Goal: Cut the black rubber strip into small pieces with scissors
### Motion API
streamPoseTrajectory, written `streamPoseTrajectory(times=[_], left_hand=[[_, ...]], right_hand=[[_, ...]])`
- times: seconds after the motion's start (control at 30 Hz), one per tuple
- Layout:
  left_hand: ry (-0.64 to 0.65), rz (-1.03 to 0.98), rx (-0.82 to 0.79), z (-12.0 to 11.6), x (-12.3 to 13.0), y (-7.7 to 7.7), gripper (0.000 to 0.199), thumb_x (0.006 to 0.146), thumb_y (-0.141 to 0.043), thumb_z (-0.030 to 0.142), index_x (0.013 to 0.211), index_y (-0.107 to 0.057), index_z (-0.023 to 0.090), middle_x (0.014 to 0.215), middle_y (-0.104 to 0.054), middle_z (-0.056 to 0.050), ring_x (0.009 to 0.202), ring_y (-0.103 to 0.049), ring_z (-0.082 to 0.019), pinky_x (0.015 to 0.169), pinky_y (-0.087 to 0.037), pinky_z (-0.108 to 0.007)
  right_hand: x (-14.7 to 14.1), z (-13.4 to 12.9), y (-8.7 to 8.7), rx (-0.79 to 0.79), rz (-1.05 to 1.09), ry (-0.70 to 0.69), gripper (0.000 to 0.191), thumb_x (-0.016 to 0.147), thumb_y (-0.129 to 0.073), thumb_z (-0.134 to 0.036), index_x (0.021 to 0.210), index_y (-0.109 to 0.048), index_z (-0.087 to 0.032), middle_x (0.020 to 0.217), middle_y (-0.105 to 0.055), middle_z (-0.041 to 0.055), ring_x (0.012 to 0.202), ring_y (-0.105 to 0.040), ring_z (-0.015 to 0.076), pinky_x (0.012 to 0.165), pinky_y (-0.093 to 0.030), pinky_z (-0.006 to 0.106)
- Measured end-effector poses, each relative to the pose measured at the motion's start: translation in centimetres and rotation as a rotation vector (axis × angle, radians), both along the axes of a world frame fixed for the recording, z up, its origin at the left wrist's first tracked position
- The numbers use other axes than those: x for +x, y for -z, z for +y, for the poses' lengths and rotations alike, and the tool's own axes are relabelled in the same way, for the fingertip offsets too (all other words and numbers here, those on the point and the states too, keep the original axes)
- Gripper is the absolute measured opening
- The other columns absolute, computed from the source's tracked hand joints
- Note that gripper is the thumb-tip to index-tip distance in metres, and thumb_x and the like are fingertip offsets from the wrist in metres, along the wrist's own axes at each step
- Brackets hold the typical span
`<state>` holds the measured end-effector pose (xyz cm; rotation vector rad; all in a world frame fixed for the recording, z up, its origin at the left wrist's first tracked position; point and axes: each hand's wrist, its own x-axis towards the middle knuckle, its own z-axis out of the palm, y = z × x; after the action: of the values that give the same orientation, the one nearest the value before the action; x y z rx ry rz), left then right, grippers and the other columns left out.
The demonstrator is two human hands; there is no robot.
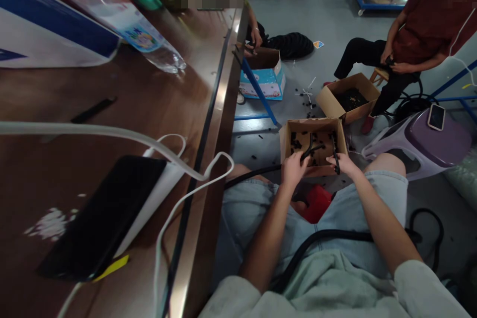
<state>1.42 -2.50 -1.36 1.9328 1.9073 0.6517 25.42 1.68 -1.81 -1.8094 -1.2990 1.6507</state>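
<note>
My left hand (294, 168) is closed around a thick black cable (253, 174), which comes in from the left over my thigh; its bent free end stands out past my fingers. My right hand (343, 165) is closed on a slim, dark, stick-like thing (334, 146), whose kind I cannot make out. Both hands are over the near side of an open cardboard box (286, 134), with small black pieces scattered on its bottom. Another stretch of black cable (324, 235) lies across my lap.
A wooden table (160, 104) on the left bears a phone (108, 213), white cords and a plastic bottle (137, 35). Two people sit ahead, near a second carton (357, 82) and a blue box (264, 79). A purple-topped stool (428, 144) stands right.
</note>
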Motion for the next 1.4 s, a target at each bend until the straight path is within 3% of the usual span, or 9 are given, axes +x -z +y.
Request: streamPoseTrajectory(times=[0.23,0.37,0.47,0.6,0.73,0.93,1.13,1.3,1.4], left_hand=[[-0.032,-0.039,0.025,0.0,-0.1,-0.1,0.03,0.103,-0.054,0.037,0.119,-0.071,0.018,0.11,-0.075,-0.013,0.101,-0.071,-0.027,0.088,-0.052,-0.034],[-0.031,-0.029,0.055,0.1,-0.1,-0.1,0.027,0.1,-0.055,0.03,0.118,-0.071,0.017,0.109,-0.072,-0.014,0.106,-0.068,-0.03,0.094,-0.05,-0.04],[-0.033,-0.018,0.065,0.1,-0.4,0.1,0.027,0.099,-0.057,0.027,0.121,-0.07,0.018,0.111,-0.071,-0.013,0.108,-0.066,-0.03,0.099,-0.048,-0.043],[-0.027,-0.034,0.06,0.3,-0.9,0.5,0.027,0.099,-0.059,0.025,0.123,-0.072,0.022,0.113,-0.07,-0.012,0.11,-0.064,-0.029,0.1,-0.047,-0.043],[-0.045,-0.029,0.08,0.3,-1.1,0.6,0.028,0.097,-0.061,0.021,0.121,-0.074,0.025,0.115,-0.07,-0.011,0.111,-0.063,-0.03,0.106,-0.043,-0.048],[-0.07,-0.02,0.104,0.2,-1.0,-0.1,0.032,0.096,-0.06,0.015,0.12,-0.075,0.029,0.119,-0.071,-0.01,0.116,-0.061,-0.03,0.119,-0.029,-0.058],[-0.056,-0.022,0.114,0.1,-0.9,-0.6,0.035,0.094,-0.059,0.013,0.119,-0.076,0.03,0.12,-0.072,-0.009,0.117,-0.061,-0.029,0.121,-0.027,-0.058],[-0.015,-0.028,0.142,0.1,-1.0,-0.2,0.036,0.094,-0.058,0.012,0.116,-0.076,0.033,0.119,-0.073,-0.007,0.119,-0.062,-0.029,0.123,-0.024,-0.061],[0.007,-0.016,0.161,0.3,-1.2,0.6,0.039,0.094,-0.055,0.012,0.116,-0.076,0.036,0.119,-0.074,-0.007,0.122,-0.062,-0.029,0.122,-0.024,-0.063]], right_hand=[[-1.3,-0.9,-1.3,-0.073,0.098,-0.126,0.046,0.077,-0.088,-0.053,0.094,-0.069,-0.014,0.062,-0.063,0.0005,0.055,-0.058,0.0119,0.048,-0.044,0.018],[-1.0,-0.6,-1.2,0.01,0.039,-0.178,0.048,0.075,-0.086,-0.057,0.088,-0.069,-0.015,0.064,-0.062,0.0004,0.059,-0.059,0.0138,0.051,-0.044,0.02],[0.4,0.1,-1.5,0.174,-0.128,-0.298,0.044,0.076,-0.082,-0.058,0.075,-0.065,-0.017,0.067,-0.061,0.0006,0.066,-0.06,0.0168,0.059,-0.047,0.024],[3.4,0.8,-2.5,0.462,-0.45,-0.407,0.034,0.078,-0.082,-0.048,0.074,-0.067,-0.018,0.098,-0.069,0.0107,0.097,-0.065,0.025,0.09,-0.052,0.03],[5.6,0.8,-3.4,0.585,-0.626,-0.474,0.031,0.079,-0.082,-0.042,0.09,-0.074,-0.014,0.127,-0.063,0.02,0.118,-0.063,0.0294,0.108,-0.047,0.036],[5.6,0.3,-4.4,0.672,-0.587,-0.553,0.028,0.078,-0.083,-0.036,0.095,-0.078,-0.015,0.135,-0.061,0.0184,0.125,-0.061,0.0304,0.11,-0.047,0.038],[4.3,0.0,-5.3,0.646,-0.657,-0.606,0.027,0.08,-0.082,-0.033,0.098,-0.079,-0.013,0.142,-0.058,0.0219,0.126,-0.062,0.0338,0.111,-0.047,0.041],[3.0,-0.8,-6.0,0.603,-0.744,-0.629,0.029,0.084,-0.079,-0.034,0.102,-0.078,-0.013,0.145,-0.057,0.0202,0.122,-0.064,0.0324,0.109,-0.048,0.04],[2.2,-1.4,-7.3,0.523,-0.843,-0.689,0.027,0.088,-0.072,-0.033,0.105,-0.078,-0.013,0.14,-0.061,0.0189,0.115,-0.069,0.0299,0.1,-0.053,0.036]])
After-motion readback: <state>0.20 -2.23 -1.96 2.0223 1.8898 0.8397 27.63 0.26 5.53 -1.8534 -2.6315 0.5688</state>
